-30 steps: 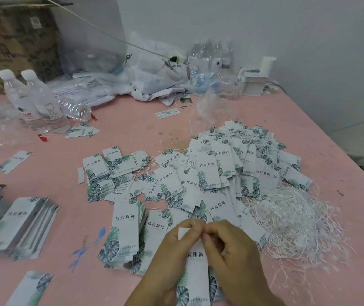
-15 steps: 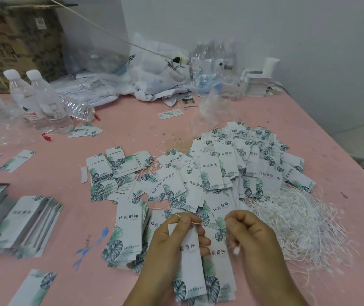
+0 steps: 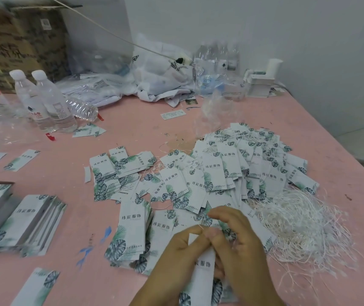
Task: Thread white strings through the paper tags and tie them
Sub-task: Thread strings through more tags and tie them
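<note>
Hands meet over the pink worktop (image 3: 44, 279): the left hand (image 3: 176, 257) pinches a paper tag (image 3: 202, 277) in its grip. The right hand (image 3: 240, 246) pinches a white string (image 3: 200, 227) at the tag's top edge.

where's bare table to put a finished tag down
Bare pink table lies between the bottles and the tag heap, and along the right edge beyond the strings. It is crowded around both hands.
</note>
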